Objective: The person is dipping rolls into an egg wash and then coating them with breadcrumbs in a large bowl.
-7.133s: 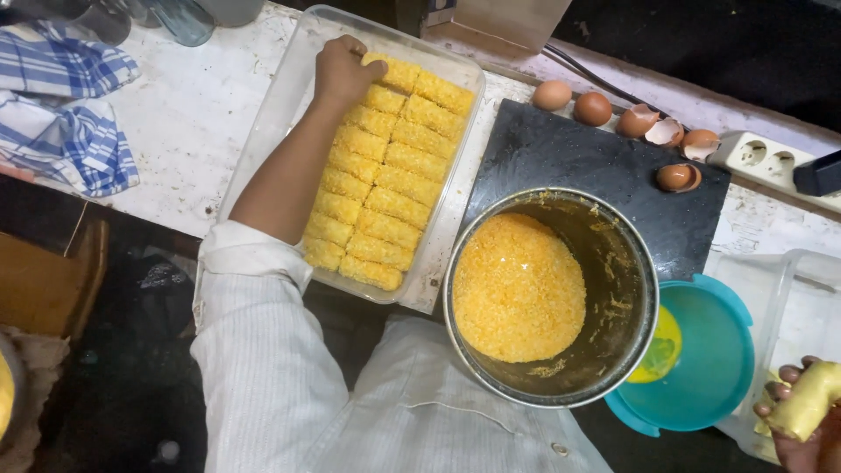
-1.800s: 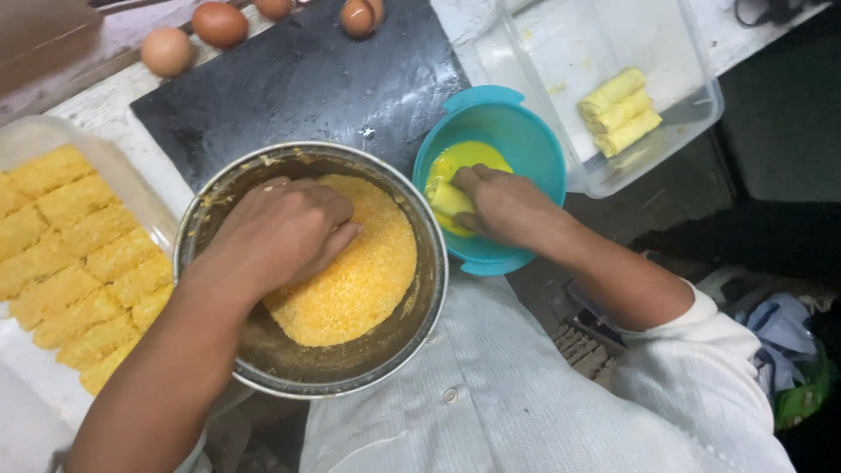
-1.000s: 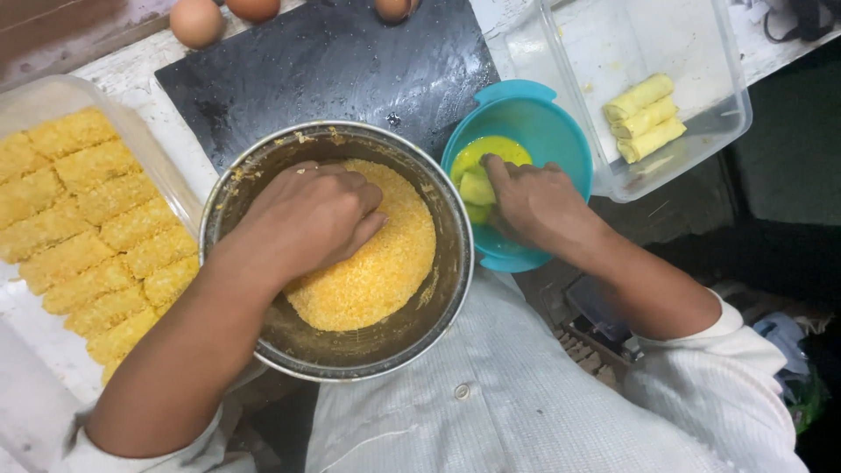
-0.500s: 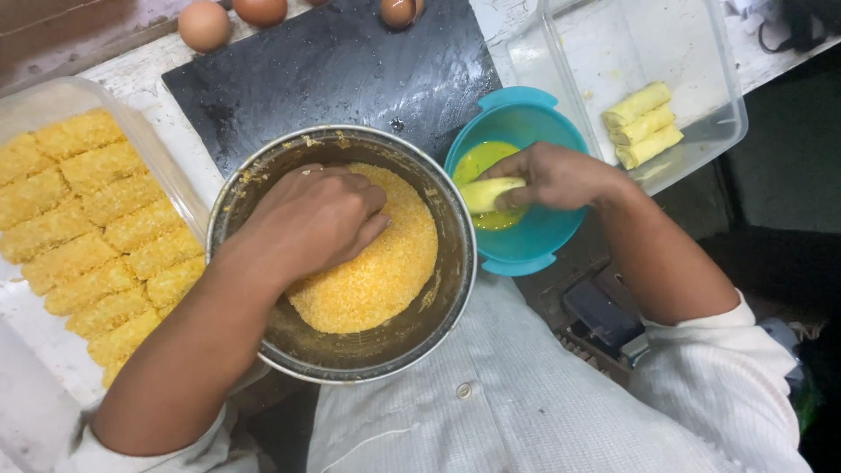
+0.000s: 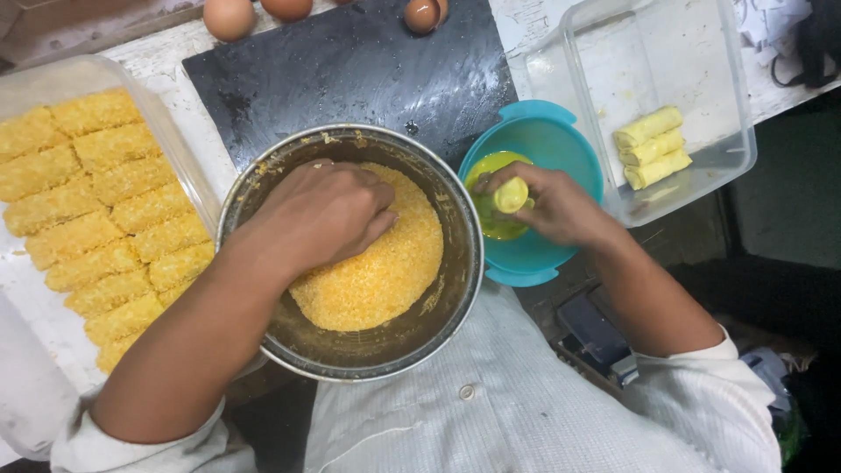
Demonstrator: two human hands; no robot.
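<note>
— What's in the right hand there, a little right of the middle of the frame?

— A pale yellow roll, wet and glossy. The fingers are closed around it, so that grip is holding the roll, just over the yellow liquid in the teal bowl.

— And the left hand?

— Palm down in the metal bowl at the centre, resting on the heap of orange-yellow crumbs. The fingers are curled into the crumbs. Whether that grip has anything under it, I cannot tell; the hand covers the spot.

— The two bowls are close?

— Rim against rim, as far as I can see, the teal one to the right of the metal one. Both sit at the lower edge of a dark slate board that runs up to the top of the frame.

— What else is on the tabletop?

— On the right, a clear plastic tub with three more plain rolls lying side by side at its lower right. On the left, a clear tray filled with rows of crumbed pieces. Along the top edge, two brown eggs and a broken eggshell on the board.

— And the person?

— White sleeves and a white buttoned shirt, filling the bottom of the frame.
</note>
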